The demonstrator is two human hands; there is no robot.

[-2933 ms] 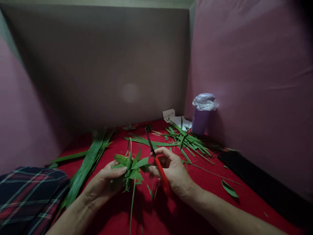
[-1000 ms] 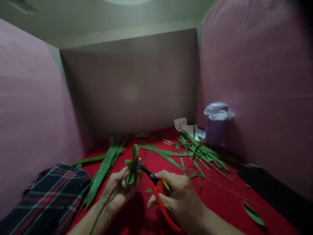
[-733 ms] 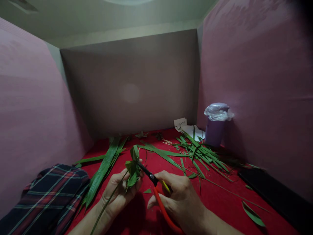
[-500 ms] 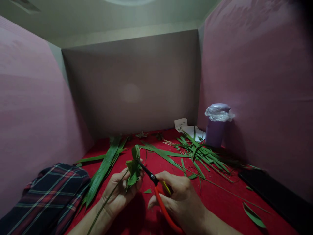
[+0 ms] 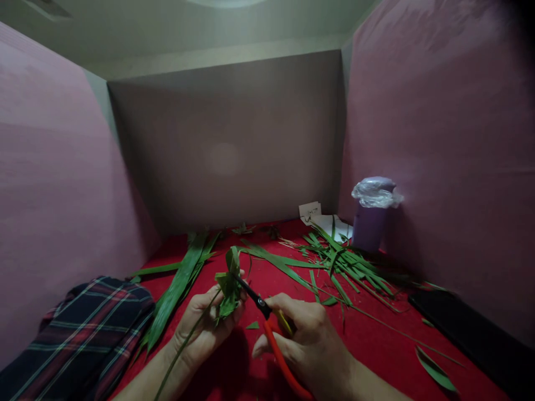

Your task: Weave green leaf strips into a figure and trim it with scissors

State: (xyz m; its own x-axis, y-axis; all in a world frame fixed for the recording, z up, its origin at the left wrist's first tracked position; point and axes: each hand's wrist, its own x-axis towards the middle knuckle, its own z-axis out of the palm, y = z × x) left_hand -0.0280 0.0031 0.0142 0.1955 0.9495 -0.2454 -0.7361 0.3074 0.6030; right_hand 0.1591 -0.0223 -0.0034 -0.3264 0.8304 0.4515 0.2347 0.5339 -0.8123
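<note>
Your left grip was closed around a folded green leaf piece. Thumb and fingers pinched its lower part, so its folded tips stood up above your fingertips. A thin leaf strip trailed from it down along your left wrist toward you.

Your right grip was closed on the red-handled scissors, fingers wrapped over the handle, with a bit of yellow showing there. The black blades pointed up and left from that grip, and their tips met the leaf piece just above your left fingers. Whether the blades were parted there could not be told. Both grips were held just above the red surface, close together.

A small leaf scrap lay on the red between the two grips. Left of your left grip, long whole leaves ran away from you. Beyond them, further left, lay a dark plaid cloth.

Ahead and right of your right grip, a heap of cut leaf strips was spread out. Past it, a purple container with a plastic liner stood upright against the pink wall. White paper cards lay just left of the container. A flat black object lay along the wall well to the right of your right grip, and a single cut leaf lay near it.
</note>
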